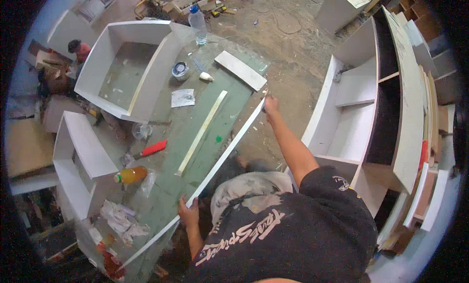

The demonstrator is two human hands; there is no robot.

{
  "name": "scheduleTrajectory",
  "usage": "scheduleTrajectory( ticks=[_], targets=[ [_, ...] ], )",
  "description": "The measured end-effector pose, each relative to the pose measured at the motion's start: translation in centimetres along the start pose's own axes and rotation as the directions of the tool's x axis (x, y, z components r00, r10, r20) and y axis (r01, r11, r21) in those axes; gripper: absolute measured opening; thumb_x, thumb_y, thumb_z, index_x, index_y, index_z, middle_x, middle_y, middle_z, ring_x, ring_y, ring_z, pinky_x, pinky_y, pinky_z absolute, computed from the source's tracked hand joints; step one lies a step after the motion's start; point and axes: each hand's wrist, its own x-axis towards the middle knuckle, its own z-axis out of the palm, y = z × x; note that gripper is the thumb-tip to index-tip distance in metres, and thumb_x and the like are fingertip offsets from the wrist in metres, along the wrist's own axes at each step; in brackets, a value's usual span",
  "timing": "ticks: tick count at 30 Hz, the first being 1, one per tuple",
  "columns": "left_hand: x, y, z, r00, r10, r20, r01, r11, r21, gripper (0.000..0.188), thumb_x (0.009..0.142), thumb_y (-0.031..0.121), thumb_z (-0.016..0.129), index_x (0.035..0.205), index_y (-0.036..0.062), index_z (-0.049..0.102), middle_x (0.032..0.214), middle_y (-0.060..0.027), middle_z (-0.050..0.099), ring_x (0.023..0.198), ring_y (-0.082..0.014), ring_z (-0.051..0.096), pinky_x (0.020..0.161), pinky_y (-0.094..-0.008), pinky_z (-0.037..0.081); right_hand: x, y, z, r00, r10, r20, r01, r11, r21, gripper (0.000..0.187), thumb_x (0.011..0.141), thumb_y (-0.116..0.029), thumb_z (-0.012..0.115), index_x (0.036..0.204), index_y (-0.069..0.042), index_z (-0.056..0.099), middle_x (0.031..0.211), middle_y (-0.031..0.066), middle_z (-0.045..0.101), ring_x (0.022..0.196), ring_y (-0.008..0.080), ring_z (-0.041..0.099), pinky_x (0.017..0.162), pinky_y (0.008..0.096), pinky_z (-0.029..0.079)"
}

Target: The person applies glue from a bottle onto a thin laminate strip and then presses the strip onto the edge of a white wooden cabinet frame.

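A long, narrow white strip [220, 160] runs slantwise along the near edge of the green-topped table [195, 151]. My left hand [189, 212] is closed around it toward its lower part, thumb and fingers on either side. At the far end, my right hand [272, 106] grips the same strip; something small and dark shows by its fingers, too unclear to name. Beside the right hand, a short white board [241, 70] lies at the table's corner. A thin yellowish strip [201, 133] lies on the tabletop, roughly parallel to the white one.
White box frames [146, 70] [90, 151] stand at the left. The table holds a clear bottle [198, 25], a tub [180, 70], a red-handled tool [154, 147], a bottle of amber liquid [131, 175] and crumpled plastic [122, 222]. A white cabinet [356, 82] stands on the right.
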Motion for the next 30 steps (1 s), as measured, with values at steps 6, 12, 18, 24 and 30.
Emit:
scheduleTrajectory(
  ticks=[6,12,18,24,30],
  targets=[
    [1.2,5.5,3.3,1.000,0.018,-0.013,-0.018,0.999,-0.040,0.066,0.072,0.039,0.087,0.121,0.0041,0.061,0.100,-0.0175,0.067,0.091,-0.0387,0.064,0.079,-0.0467,0.049,3.7,-5.8,-1.3,0.986,0.094,0.135,-0.098,0.995,0.022,0.047,0.102,-0.045,0.050,0.080,-0.006,0.065,0.068,0.0010,0.057,0.059,0.0124,0.053,0.055,0.0311,0.044],
    [2.6,6.0,5.2,0.980,-0.092,-0.174,0.104,0.993,0.061,0.074,0.068,0.041,0.090,0.123,0.0004,0.061,0.107,-0.0178,0.065,0.099,-0.0377,0.060,0.088,-0.0483,0.047,3.9,-9.1,0.9,0.968,-0.017,0.252,0.001,0.998,0.066,0.040,0.103,-0.039,0.054,0.081,-0.007,0.062,0.062,-0.0022,0.053,0.051,0.0093,0.049,0.046,0.0282,0.042],
    [5.1,8.8,6.9,0.948,0.046,-0.315,0.037,0.967,0.252,0.072,0.077,0.041,0.083,0.131,0.0033,0.055,0.110,-0.0127,0.062,0.100,-0.0324,0.058,0.094,-0.0435,0.041,5.7,-12.1,0.4,0.925,0.012,0.381,-0.043,0.996,0.074,0.040,0.101,-0.034,0.059,0.081,0.000,0.068,0.065,0.0019,0.061,0.050,0.0103,0.057,0.045,0.0278,0.049],
    [8.0,7.6,10.0,0.872,0.003,-0.490,0.081,0.985,0.149,0.059,0.087,0.039,0.073,0.133,0.0077,0.053,0.114,-0.0138,0.059,0.108,-0.0316,0.053,0.102,-0.0471,0.034,10.1,-14.5,1.1,0.835,-0.094,0.543,0.207,0.967,-0.151,0.036,0.096,-0.029,0.067,0.085,0.005,0.074,0.066,0.0076,0.068,0.050,0.0130,0.062,0.047,0.0287,0.049],
    [8.0,9.0,10.8,0.836,-0.100,-0.540,0.225,0.959,0.170,0.057,0.088,0.032,0.074,0.134,0.0081,0.052,0.124,-0.0160,0.056,0.115,-0.0347,0.049,0.105,-0.0487,0.033,10.9,-15.1,2.6,0.682,-0.443,0.582,0.676,0.686,-0.269,0.023,0.088,-0.023,0.074,0.089,-0.001,0.077,0.065,0.0093,0.068,0.060,0.0131,0.060,0.057,0.0292,0.045]
  ],
)
